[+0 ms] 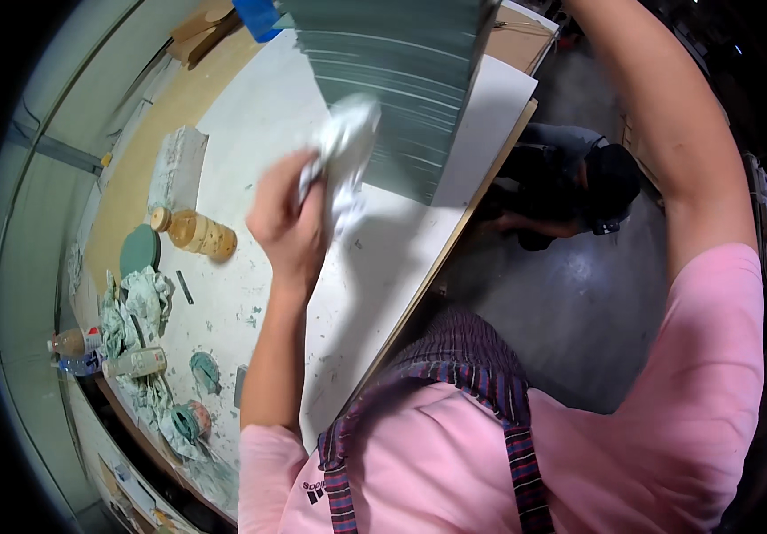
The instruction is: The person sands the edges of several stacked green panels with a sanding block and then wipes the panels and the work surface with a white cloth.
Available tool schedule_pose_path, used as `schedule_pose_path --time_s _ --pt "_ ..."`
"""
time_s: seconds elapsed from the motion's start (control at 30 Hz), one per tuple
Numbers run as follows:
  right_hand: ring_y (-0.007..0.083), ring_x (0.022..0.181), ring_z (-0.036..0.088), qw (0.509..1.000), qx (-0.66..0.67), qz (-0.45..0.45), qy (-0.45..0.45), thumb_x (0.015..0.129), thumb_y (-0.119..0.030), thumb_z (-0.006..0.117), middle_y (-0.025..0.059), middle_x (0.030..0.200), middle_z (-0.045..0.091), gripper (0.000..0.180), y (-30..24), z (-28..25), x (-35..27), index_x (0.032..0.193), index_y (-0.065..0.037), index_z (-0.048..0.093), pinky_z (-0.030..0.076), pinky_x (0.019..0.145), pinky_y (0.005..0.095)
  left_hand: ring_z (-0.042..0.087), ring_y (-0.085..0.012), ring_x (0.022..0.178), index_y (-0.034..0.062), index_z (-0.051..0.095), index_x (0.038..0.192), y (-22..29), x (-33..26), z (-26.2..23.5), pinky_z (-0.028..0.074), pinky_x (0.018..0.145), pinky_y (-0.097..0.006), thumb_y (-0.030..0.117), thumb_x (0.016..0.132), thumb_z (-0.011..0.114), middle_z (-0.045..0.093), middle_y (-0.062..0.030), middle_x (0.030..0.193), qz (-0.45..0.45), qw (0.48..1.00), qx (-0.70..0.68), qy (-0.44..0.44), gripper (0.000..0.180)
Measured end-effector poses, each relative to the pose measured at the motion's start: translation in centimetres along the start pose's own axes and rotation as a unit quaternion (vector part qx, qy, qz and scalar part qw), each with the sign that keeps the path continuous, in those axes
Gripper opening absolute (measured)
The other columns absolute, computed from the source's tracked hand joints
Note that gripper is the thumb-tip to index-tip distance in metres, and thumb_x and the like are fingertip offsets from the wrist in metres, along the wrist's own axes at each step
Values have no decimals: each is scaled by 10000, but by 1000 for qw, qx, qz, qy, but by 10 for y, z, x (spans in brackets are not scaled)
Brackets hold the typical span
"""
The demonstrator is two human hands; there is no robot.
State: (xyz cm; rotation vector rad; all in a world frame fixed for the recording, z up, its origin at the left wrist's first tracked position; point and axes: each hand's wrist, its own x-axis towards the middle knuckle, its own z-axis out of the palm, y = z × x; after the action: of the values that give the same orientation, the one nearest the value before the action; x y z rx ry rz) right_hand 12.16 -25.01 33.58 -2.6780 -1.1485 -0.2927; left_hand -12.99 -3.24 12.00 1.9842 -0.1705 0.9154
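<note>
My left hand [287,209] is closed around a crumpled white cloth [351,147], both smeared by motion. Just beyond it stands a tall grey-green block [388,67] with thin white lines across its face. The cloth overlaps the block's lower left side; whether it touches the surface I cannot tell. Up along the right side stretches my right arm [682,133], which leaves the picture at the top, so that hand is out of sight.
The white worktable [383,258] bears a capped amber bottle [201,235], a whitish block [179,169], a green disc [140,249], stained rags [145,303], a clear bottle [136,362] and a green-smeared cup [189,420]. Beyond its right edge, another person [570,169] bends low.
</note>
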Motion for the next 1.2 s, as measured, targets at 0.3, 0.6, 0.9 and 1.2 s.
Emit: schedule_pose_path --time_s 0.3,0.6,0.9,1.2 --pt "357 1078 608 1000 9 0 4 933 -517 458 241 1144 643 594 -12 -9 2 1103 17 652 454 937 399 541 -392 1136 22 646 1062 -40 -60 101 434 951 -479 -77 693 633 601 -166 1145 158 977 64 -126 382" --pt "364 1126 597 997 10 79 14 845 -620 465 195 1205 638 657 -14 12 2 1207 -106 653 458 974 416 563 -286 1179 -1 582 1272 41 46 43 464 970 -344 -162 732 458 574 -164 1301 27 984 -155 80 577" --pt "350 1135 600 997 37 66 3 840 -575 436 217 1216 626 669 -11 9 5 1179 -46 665 451 980 430 499 -339 1282 -30 543 1314 -36 -72 97 390 1062 -362 -156 660 389 545 -207 1345 -59 997 -32 -48 683" --pt "277 1025 664 998 -18 45 42 863 -543 520 168 1117 684 585 -8 17 15 1137 -54 688 509 881 387 525 -333 1192 30 606 1247 -111 -158 22 378 1042 -409 -85 690 565 604 -151 1252 -117 955 221 -160 570"
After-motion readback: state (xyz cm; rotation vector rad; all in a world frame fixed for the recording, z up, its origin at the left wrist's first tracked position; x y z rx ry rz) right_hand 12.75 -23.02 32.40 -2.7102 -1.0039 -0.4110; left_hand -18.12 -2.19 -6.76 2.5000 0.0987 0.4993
